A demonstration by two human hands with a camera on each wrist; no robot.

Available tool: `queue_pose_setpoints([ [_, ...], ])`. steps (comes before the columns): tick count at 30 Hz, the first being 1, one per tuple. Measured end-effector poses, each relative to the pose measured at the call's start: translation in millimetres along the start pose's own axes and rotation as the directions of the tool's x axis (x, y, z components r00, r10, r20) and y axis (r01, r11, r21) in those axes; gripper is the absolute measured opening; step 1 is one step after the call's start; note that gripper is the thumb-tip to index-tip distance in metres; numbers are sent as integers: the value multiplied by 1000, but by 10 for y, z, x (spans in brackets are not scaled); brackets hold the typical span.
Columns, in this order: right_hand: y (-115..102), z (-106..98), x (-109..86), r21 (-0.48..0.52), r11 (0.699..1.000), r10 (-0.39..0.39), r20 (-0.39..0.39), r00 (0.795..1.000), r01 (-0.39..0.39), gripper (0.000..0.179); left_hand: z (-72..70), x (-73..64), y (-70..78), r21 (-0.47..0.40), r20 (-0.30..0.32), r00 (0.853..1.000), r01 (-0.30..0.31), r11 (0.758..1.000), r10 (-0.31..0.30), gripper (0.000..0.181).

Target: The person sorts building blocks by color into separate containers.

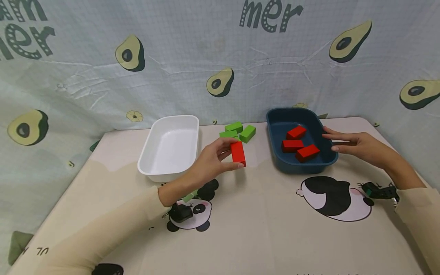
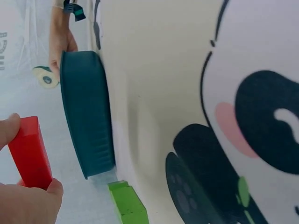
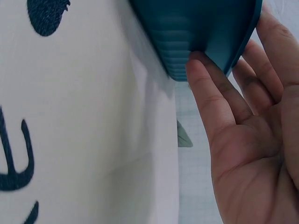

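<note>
My left hand pinches a red block between thumb and fingers, held above the table between the two bins. In the left wrist view the same red block stands on end in the grip. A dark blue bin sits to the right, with 3 red blocks lying inside. At its right rim is my right hand, fingers fairly straight. The right wrist view shows the fingertips of that hand at the bin's outer wall. Several green blocks lie just beyond my left hand.
To the left stands a white bin with nothing in it. A pale cloth with panda prints covers the table. Behind the table's back edge hangs a light curtain printed with avocados.
</note>
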State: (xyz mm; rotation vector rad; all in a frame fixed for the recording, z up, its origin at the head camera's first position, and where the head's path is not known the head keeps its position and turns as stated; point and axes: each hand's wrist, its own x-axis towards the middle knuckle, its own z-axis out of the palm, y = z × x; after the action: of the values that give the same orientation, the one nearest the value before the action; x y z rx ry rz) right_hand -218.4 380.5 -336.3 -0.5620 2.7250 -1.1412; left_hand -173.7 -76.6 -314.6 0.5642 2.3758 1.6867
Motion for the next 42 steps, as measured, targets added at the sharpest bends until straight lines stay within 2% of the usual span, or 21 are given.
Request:
queue_pose_setpoints([
  [7, 21, 4, 7, 19, 1000, 3, 5, 1000, -3, 47, -7, 3, 50, -44, 2, 999, -45, 998, 46, 67],
  [18, 8, 2, 5, 18, 1000, -16, 12, 1000, 16, 46, -1, 9, 132, -76, -4, 997, -75, 994, 75, 67],
  [28, 27, 2, 15, 3, 1000, 5, 2, 1000, -5, 47, 45, 39, 205, -34, -1, 997, -71, 997, 71, 66],
  [42, 9, -13, 13, 0, 1000, 17, 11, 1000, -17, 47, 96, 93, 286, -33, 12, 996, -86, 996, 87, 65],
])
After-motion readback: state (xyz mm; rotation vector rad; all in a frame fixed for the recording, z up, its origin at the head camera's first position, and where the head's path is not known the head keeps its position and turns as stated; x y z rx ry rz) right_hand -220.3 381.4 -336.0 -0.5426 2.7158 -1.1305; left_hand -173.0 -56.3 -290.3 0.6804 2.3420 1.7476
